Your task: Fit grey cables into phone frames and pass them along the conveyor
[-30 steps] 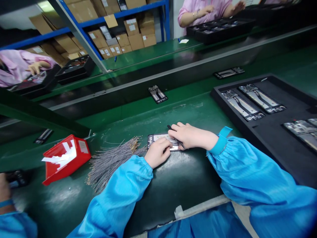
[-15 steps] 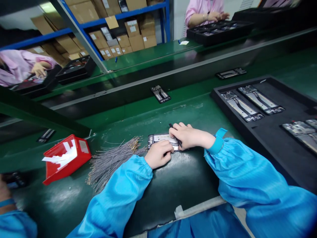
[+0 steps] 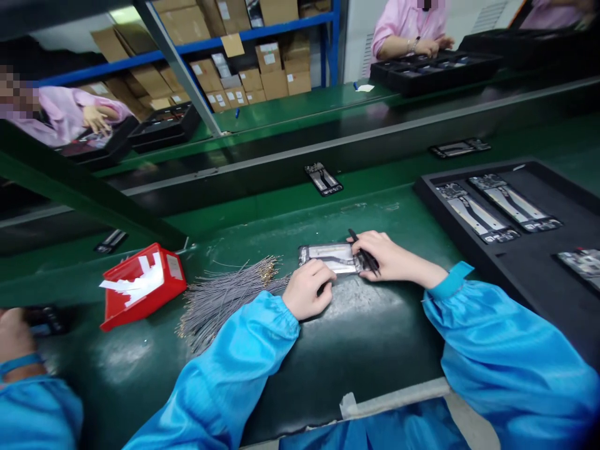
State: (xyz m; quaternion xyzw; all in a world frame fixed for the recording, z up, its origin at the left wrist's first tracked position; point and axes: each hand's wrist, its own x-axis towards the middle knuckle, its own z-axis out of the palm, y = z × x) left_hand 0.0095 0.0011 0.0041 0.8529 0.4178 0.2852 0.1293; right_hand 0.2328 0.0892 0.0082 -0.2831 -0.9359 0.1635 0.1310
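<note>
Phone frame: lies flat on the green surface, just ahead of both hands, long side running left to right; silvery inner face up.

Left hand: curled, knuckles up, fingertips against the near left edge of the phone frame; cannot tell whether pinching it or only pressing on it; blue sleeve behind.

Right hand: closed around a thin black tool; rests at the right end of the phone frame, touching it; tool slants across the fingers, upper end sticking out beyond the knuckles, lower tip hidden.

Bundle of grey wires: fanned out on the surface just left of the left hand; gold-coloured ends point toward the phone frame and stop just short of it.

Red bin: left of the wires, tipped on its side, white scraps inside.

Black tray: right of the hands, well apart from the phone frame; holds two similar frames side by side at its far end.

Conveyor belt: runs beyond the surface; carries one frame straight ahead and another further right.

Co-worker's hand: at the far left edge, blue cuff at the wrist.

People in pink: across the belt at black trays; cartons on blue shelving behind.
</note>
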